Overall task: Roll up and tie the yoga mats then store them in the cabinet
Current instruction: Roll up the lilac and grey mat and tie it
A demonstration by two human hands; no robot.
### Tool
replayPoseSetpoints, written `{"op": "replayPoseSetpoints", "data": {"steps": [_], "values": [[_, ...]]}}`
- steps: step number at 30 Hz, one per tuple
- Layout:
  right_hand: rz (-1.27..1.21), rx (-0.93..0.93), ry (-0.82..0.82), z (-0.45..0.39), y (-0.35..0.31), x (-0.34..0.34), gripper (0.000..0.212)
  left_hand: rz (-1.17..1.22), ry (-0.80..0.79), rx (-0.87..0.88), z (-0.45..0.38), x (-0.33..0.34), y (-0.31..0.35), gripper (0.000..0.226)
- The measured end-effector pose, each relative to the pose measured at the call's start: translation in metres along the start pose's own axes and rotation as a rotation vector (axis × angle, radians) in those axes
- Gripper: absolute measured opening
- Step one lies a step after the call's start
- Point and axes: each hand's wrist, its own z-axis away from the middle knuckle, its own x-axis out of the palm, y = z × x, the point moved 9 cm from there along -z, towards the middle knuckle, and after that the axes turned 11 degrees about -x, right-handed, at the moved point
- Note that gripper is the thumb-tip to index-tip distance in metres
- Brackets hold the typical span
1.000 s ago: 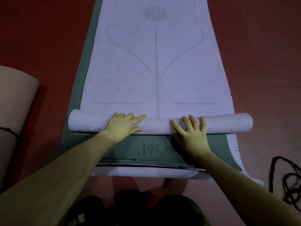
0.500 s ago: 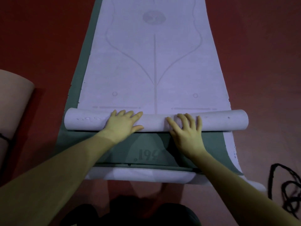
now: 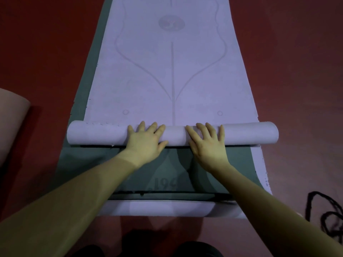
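Note:
A lavender yoga mat [image 3: 172,76] with a printed line pattern lies stretched away from me on the red floor. Its near end is rolled into a tube [image 3: 96,135] lying across the view. My left hand [image 3: 146,140] presses flat on the roll left of centre, fingers straight. My right hand [image 3: 207,143] presses flat on it right of centre, fingers spread. Under the lavender mat lies a dark green mat [image 3: 83,164] with pale printed digits. Another lavender layer [image 3: 167,208] shows at the nearest edge.
A rolled beige mat [image 3: 11,123] lies at the left edge. A black cord [image 3: 326,214] lies tangled on the floor at the lower right. Red floor [image 3: 46,52] surrounds the mats. My dark-clothed knees [image 3: 200,249] are at the bottom.
Both hands have pushed the roll a little farther away from me along the mat, baring more of the green mat. The view has tilted slightly.

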Motion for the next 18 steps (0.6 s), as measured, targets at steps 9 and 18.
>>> {"op": "replayPoseSetpoints", "data": {"steps": [9,18], "values": [[-0.104,0.026,-0.185,-0.031,0.015,0.008,0.050,-0.059,0.047,0.032,-0.007,-0.023,0.016,0.057],[-0.119,0.033,-0.033,-0.037,0.013,0.000,0.046,0.067,-0.157,0.049,-0.041,-0.022,0.010,0.061]]}}
